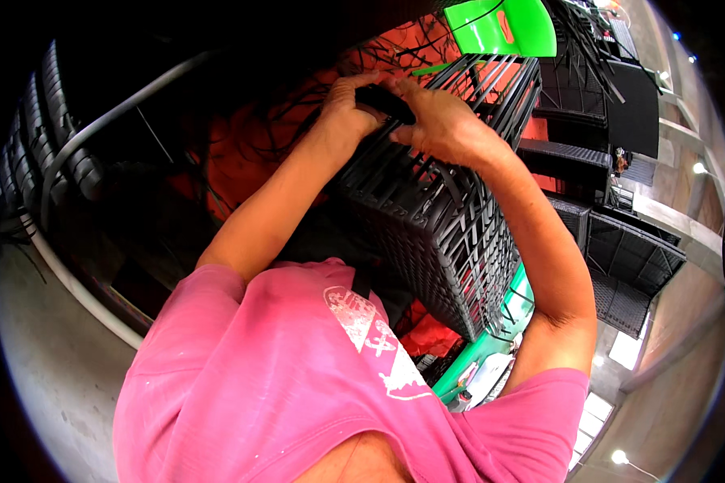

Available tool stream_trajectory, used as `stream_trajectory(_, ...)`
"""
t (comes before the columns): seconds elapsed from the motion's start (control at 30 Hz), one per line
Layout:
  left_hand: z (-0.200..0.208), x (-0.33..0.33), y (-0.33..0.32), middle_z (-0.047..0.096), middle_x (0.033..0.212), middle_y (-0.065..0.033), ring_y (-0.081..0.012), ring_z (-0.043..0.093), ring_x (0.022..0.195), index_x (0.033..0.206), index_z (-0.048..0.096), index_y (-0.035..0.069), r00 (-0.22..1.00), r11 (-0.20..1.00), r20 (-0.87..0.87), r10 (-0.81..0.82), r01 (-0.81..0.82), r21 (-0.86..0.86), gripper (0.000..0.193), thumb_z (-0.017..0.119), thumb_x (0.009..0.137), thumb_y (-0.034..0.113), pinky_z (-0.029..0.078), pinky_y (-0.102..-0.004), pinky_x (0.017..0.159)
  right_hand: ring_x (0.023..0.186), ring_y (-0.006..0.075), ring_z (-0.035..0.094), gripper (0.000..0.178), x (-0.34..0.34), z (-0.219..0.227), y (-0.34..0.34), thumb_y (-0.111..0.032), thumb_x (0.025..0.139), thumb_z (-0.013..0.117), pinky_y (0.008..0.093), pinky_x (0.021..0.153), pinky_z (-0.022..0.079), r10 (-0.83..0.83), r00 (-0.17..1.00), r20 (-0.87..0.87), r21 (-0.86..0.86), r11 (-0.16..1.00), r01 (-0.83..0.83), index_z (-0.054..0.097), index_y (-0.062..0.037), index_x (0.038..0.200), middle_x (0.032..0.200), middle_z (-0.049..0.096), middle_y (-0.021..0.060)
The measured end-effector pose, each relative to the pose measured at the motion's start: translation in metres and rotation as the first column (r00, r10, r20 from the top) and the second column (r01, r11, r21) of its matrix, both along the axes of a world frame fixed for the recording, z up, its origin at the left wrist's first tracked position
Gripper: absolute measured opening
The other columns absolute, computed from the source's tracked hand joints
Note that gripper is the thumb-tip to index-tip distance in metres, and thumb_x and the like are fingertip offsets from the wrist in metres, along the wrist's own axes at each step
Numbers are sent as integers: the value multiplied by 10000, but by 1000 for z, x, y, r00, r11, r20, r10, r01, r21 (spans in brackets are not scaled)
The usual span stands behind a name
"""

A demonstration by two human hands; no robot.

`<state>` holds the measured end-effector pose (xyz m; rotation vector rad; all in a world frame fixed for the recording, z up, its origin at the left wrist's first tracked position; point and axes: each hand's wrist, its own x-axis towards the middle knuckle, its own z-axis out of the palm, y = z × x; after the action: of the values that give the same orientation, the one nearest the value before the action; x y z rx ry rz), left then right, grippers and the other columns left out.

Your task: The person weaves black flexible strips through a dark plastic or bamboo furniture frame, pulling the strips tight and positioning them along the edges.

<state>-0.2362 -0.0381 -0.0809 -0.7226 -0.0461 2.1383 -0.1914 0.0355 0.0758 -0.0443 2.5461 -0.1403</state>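
Note:
Both my arms reach up to the top of a dark, partly woven wicker frame, its sides made of black flat strands. My left hand is closed on one end of a thick black piece that looks like a bundled or folded strip. My right hand grips the other end, its thumb and fingers bent round it. The piece lies across the frame's upper edge. Long loose black strands run beside my right hand. Shadow hides much of the area left of my hands.
A bright green plastic chair stands beyond the frame. Orange-red sheeting with scattered strands lies behind my left forearm. A curved grey tube arches at the left. Black woven furniture is stacked at the right.

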Motion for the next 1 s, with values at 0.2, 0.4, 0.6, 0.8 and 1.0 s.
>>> stream_trajectory(0.2,-33,-37,-35,488,678,-62,-181,481,579,881,472,-10,961,987,225,161,-157,-36,85,543,846,18,442,-303,563,634,317,600,237,27,8,-18,-62,714,558,395,548,478,455,856,-245,202,888,-414,467,10,921,700,571,179)
stream_trajectory(0.4,45,10,-76,360,588,-3,-98,287,439,836,432,53,981,965,-90,169,-184,-187,269,410,971,285,254,-237,404,938,285,615,651,12,53,-30,-449,832,589,322,834,462,-27,988,-152,-149,989,4,507,102,1169,1060,601,256)
stream_trajectory(0.6,125,80,-81,386,582,21,-77,316,431,807,467,108,873,961,-486,44,-170,-219,204,459,952,251,275,-232,390,819,187,551,748,-10,81,-39,-650,817,464,320,772,426,-66,953,295,-181,976,123,576,73,975,801,592,121)
stream_trajectory(0.8,171,114,-60,407,560,40,-58,339,410,731,473,119,715,935,-692,-96,-174,-309,223,542,913,227,248,-215,358,688,92,543,423,15,98,-38,-363,636,785,263,624,434,-341,872,350,-515,708,483,636,-18,830,730,604,27)
stream_trajectory(1.0,193,150,-43,386,578,54,-48,352,428,884,470,96,567,990,-812,-137,96,-100,158,537,914,236,274,-226,366,588,145,600,539,37,126,-46,6,595,668,252,575,502,-493,777,393,-488,604,630,505,104,1099,701,613,95)
